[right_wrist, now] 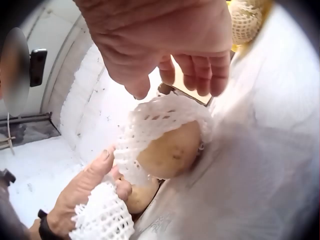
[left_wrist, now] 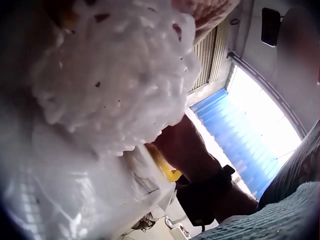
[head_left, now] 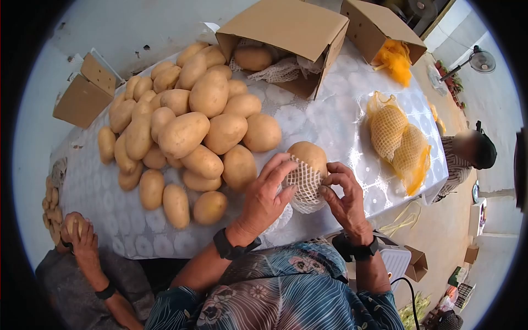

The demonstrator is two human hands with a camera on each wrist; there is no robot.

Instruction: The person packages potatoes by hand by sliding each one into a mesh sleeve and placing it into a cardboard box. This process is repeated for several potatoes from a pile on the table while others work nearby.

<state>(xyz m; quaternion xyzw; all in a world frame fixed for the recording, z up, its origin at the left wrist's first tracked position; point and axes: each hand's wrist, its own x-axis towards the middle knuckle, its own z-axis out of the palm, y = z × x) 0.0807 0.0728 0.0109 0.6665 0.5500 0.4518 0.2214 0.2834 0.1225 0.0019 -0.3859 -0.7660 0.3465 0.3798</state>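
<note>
A large potato (head_left: 308, 153) stands on the table, its lower part inside a white foam net (head_left: 306, 187). On its left side my left hand (head_left: 267, 192) holds the sleeve, thumb and fingers bent around it. A second, loose foam net (right_wrist: 104, 214) hangs from the left palm and fills much of the left wrist view (left_wrist: 120, 75). To the right of the potato is my right hand (head_left: 346, 195), its thumb and fingertips right at the net's side. In the right wrist view those fingers hang loosely over the net with a gap between them.
A heap of bare potatoes (head_left: 181, 132) lies to the left on the patterned tablecloth (head_left: 330, 124). Behind stands a cardboard box (head_left: 286, 27) with foam nets inside. Netted potatoes in a yellow mesh bag (head_left: 399, 137) lie right. Another person's hand (head_left: 85, 245) holds a potato at lower left.
</note>
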